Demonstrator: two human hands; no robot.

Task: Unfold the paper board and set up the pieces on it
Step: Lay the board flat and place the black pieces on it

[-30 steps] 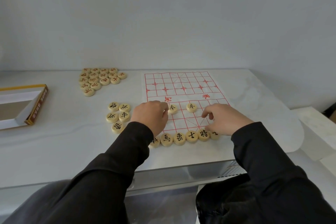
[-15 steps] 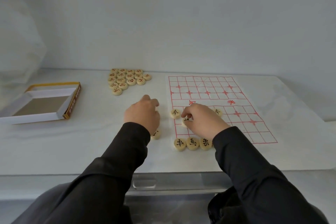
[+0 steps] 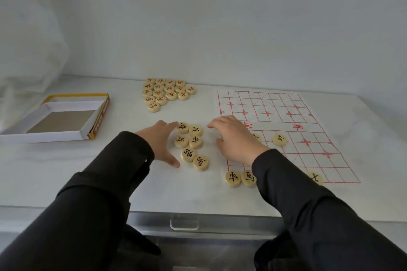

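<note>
Paper board (image 3: 284,121) lies flat at table's right, near edge close to table lip. 6 loose black pieces (image 3: 192,143) sit left of board, flanked by left hand (image 3: 159,143) and right hand (image 3: 234,138), both spread, gripping nothing. Red pile (image 3: 166,92) far; box (image 3: 66,116) left.

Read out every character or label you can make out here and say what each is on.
"車": black, on the piece at the board's near-left corner.
"馬": black, on the piece beside it.
"車": black, on a loose piece between the hands.
Red-marked pieces, board river characters, box side print: too blurred.
</note>
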